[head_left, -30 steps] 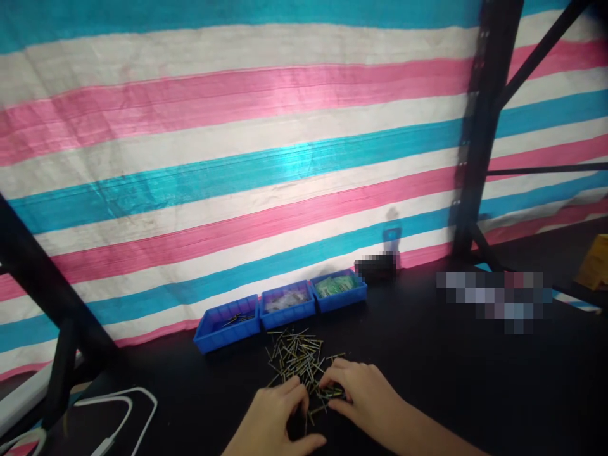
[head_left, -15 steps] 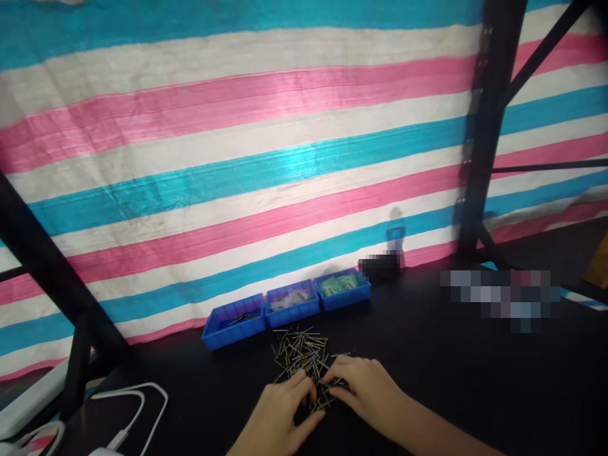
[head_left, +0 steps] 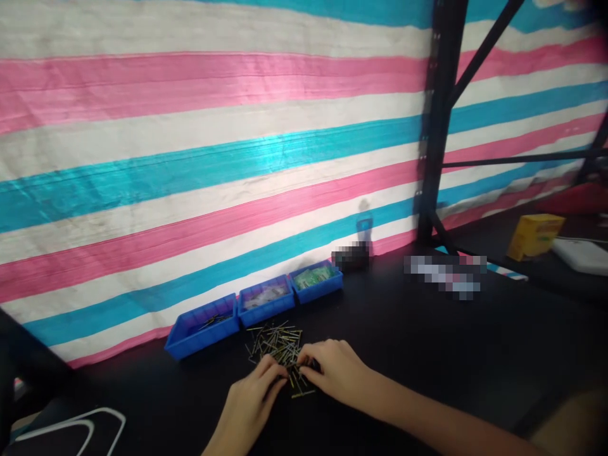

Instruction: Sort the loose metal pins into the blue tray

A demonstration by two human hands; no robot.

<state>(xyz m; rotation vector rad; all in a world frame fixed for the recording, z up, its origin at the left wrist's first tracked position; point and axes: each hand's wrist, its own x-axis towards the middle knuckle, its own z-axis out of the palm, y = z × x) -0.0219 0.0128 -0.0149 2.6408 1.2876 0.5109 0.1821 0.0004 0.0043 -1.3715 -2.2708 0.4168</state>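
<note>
A loose pile of thin metal rods (head_left: 276,342), silver and yellowish, lies crossed on the black table in front of the bins. My left hand (head_left: 254,394) is at the near left edge of the pile, thumb and fingertips drawn together; what is between them is too small to make out. From the right, my right hand (head_left: 338,372) reaches in with thumb and forefinger pinched on thin rods at the pile's edge. A few rods lie below and between both hands. More dark rods (head_left: 216,321) rest in the left blue bin (head_left: 183,348).
Beside it stand a blue bin (head_left: 266,313) of clear plastic packets and another blue bin (head_left: 319,289) of green-tinted packets. A striped sheet (head_left: 213,152) and a black post (head_left: 433,126) rise behind. White cables (head_left: 102,411) lie front left; a yellow box (head_left: 536,235) stands far right.
The view has turned to the right, so the bins and pile appear further left. Both hands have brought thumb and fingers closer together at the pile.
</note>
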